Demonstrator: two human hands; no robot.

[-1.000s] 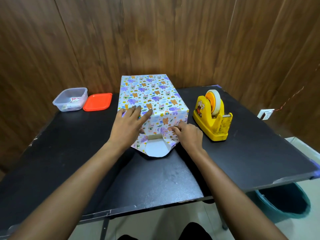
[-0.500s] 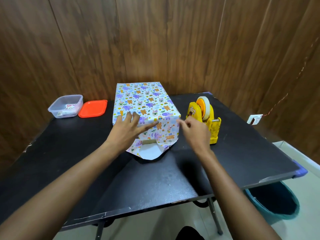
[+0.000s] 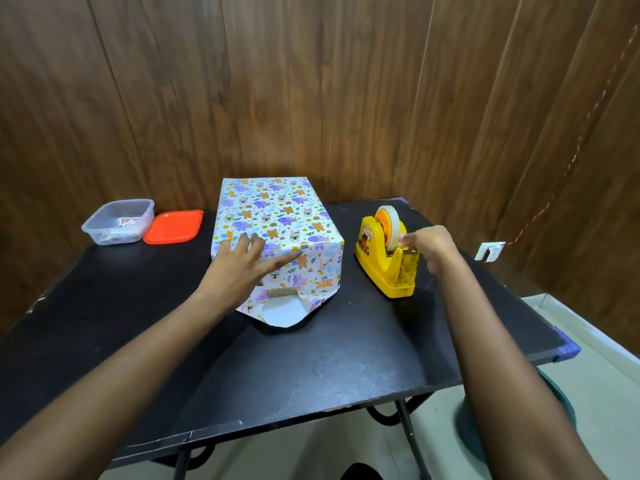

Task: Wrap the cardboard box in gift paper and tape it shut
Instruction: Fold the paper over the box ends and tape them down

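Note:
The box wrapped in animal-print gift paper (image 3: 277, 209) stands in the middle of the black table (image 3: 311, 368). Its near end is partly folded: side flaps are tucked in, a strip of bare cardboard (image 3: 280, 293) shows, and the bottom flap (image 3: 282, 311) lies white side up on the table. My left hand (image 3: 239, 268) presses flat on the near top edge with fingers spread, holding the paper down. To the right, my right hand (image 3: 429, 245) pinches at the tape end by the white roll (image 3: 389, 226) of the yellow tape dispenser (image 3: 377, 268).
A clear plastic container (image 3: 117, 221) and its orange lid (image 3: 173, 226) sit at the back left. Wood-panel walls close in behind. A teal bin (image 3: 561, 410) stands on the floor under the table's right edge, and a white wall socket (image 3: 490, 251) is at the right.
My right hand left the box's near right flap and moved right to the tape dispenser. My left hand has stayed pressed on the box's near top edge.

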